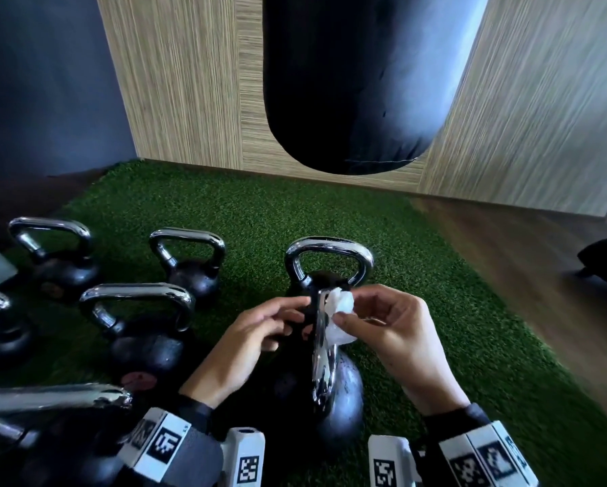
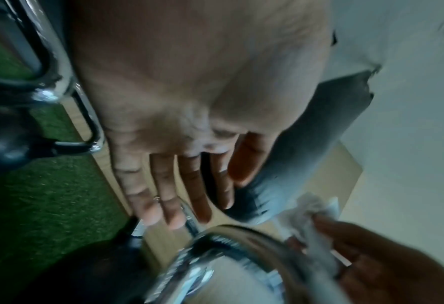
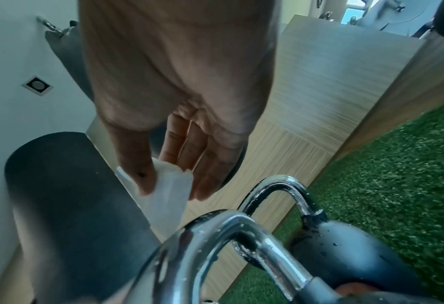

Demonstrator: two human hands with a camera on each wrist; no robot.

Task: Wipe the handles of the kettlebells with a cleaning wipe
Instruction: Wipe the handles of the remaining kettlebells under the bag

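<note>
The nearest black kettlebell stands on green turf, its chrome handle edge-on to me. My right hand pinches a crumpled white wipe between thumb and fingers, just right of the handle's top. In the right wrist view the wipe hangs above the handle. My left hand reaches the handle's left side with fingers nearly straight and holds nothing. The left wrist view shows those straight fingers above the handle, with the wipe to the right.
A second kettlebell stands just behind the near one. Several more sit on the turf to the left. A black punching bag hangs ahead before wood-panel walls. Wooden floor borders the turf on the right.
</note>
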